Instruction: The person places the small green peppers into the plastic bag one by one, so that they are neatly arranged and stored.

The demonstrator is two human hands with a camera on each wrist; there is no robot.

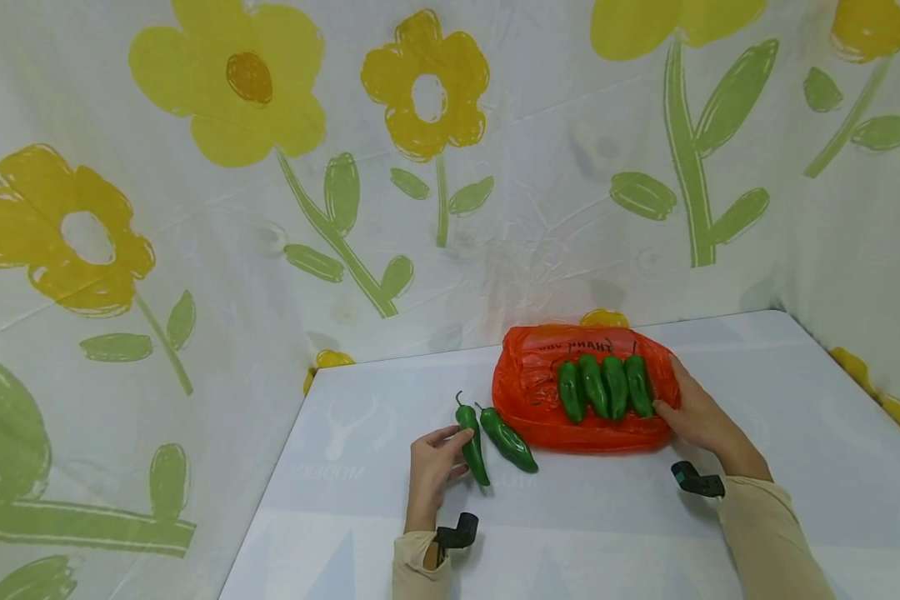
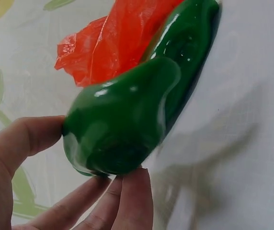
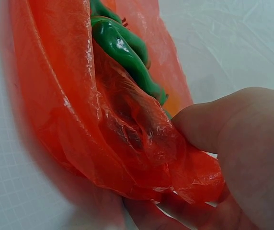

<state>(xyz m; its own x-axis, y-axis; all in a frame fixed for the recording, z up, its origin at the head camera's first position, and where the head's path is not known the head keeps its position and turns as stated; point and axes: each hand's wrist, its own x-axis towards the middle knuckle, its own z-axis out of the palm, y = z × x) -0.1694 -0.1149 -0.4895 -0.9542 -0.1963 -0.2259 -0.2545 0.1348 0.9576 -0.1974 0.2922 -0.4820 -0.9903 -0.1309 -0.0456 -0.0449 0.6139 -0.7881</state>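
My left hand pinches a green pepper between thumb and fingertips, its stem pointing away from me. In the left wrist view this pepper fills the middle, partly covering another one behind it. That second green pepper lies on the table just right of the held one. Several more peppers sit side by side on top of a red plastic bag. At the bag's right edge, my right hand grips the thin plastic, thumb above and fingers beneath, as the right wrist view shows.
The white table carries faint printed patterns, and its left edge slants toward me. Behind it hangs a pale curtain with yellow flowers and green leaves. Dark handwriting marks the bag's far side.
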